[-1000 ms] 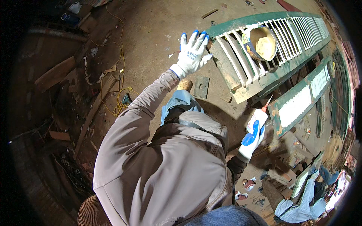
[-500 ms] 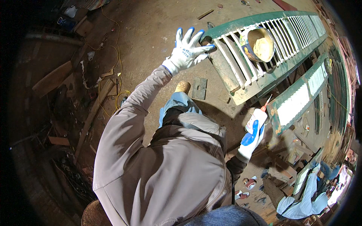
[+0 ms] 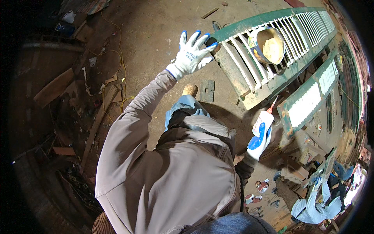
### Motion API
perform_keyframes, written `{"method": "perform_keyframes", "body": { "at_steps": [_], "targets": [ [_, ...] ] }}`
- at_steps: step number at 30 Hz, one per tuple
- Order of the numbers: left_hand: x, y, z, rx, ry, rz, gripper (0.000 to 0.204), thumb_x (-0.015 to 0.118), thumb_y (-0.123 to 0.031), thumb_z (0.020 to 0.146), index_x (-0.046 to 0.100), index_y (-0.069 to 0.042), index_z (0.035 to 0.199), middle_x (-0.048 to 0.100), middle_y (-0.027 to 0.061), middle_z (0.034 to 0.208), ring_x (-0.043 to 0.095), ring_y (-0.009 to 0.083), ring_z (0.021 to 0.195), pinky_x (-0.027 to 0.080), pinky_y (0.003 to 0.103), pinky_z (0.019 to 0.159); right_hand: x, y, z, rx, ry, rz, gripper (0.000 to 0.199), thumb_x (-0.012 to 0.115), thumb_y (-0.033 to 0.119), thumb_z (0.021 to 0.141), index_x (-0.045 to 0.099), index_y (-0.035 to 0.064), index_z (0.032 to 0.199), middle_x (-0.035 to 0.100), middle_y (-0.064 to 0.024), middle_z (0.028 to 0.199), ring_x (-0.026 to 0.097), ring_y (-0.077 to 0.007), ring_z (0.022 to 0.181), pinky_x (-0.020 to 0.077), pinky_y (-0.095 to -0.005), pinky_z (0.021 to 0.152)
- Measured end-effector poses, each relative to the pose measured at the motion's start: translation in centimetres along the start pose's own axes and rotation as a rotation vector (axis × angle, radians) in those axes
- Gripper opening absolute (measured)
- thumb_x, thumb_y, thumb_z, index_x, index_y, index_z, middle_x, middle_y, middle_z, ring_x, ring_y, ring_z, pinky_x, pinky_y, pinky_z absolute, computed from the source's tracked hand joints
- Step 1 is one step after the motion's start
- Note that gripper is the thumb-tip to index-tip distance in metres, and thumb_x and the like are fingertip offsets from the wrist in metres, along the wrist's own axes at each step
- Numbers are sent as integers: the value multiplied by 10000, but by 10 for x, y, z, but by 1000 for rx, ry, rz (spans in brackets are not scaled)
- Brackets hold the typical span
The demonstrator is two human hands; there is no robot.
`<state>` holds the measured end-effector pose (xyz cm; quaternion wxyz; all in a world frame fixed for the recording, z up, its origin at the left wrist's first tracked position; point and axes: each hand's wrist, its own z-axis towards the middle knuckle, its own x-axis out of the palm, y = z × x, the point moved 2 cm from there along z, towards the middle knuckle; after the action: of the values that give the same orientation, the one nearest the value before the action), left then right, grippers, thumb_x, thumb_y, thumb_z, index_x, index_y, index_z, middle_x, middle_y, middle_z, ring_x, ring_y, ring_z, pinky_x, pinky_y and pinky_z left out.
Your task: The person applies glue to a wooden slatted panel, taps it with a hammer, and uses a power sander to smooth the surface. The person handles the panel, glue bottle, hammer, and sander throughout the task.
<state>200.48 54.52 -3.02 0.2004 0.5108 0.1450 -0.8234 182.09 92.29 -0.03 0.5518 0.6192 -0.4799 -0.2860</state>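
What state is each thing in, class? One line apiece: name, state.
Left hand: open, fingers spread.
Right hand: closed around the bottle.
Bottle: held tilted, red nozzle fitted.
Green slatted frame: supporting the tub.
Tub: uncovered, partly filled with pale material.
Smaller green frame: brown-patched at its near end.

Long slatted panel [image 3: 289,73]: green frame [image 3: 249,28], white slats [image 3: 244,59]. Round tub [image 3: 255,48] atop panel: cream contents [image 3: 274,50]. Plastic squeeze bottle [image 3: 263,120] near panel: white, red nozzle [image 3: 270,110].
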Motion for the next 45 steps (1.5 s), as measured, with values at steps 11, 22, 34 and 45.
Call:
{"method": "perform_keyframes", "body": {
  "at_steps": [11,22,34,45],
  "targets": [
    [0,-14,-11,23,23,-16,510,499,-626,968,547,-469,1451,414,178,1571,385,456,1427,132,747,1161,5,-8,2,13,-19,34,441,727,92,946,596,-30,1350,679,-98,1193,663,-166,1000,533,-317,859],
    [3,19,7,13,-14,-8,557,492,-625,975,548,-386,1475,419,166,1579,388,434,1430,117,742,1157,17,-9,-5,11,-33,33,328,687,150,996,631,-2,1281,679,-33,1085,633,-112,928,482,-272,820],
    [3,-1,3,32,-89,-80,469,558,-586,961,607,-429,1400,445,159,1556,407,447,1398,148,744,1151,14,-11,-2,3,19,68,400,722,107,959,598,-14,1320,677,-66,1090,643,-126,872,517,-270,730],
    [-3,5,16,122,-15,-87,406,535,-554,979,617,-484,1370,435,176,1549,376,453,1418,156,720,1170,25,-9,-4,-8,21,30,326,712,137,970,620,-3,1250,658,-47,1034,615,-116,845,486,-260,720]
  ]
}}
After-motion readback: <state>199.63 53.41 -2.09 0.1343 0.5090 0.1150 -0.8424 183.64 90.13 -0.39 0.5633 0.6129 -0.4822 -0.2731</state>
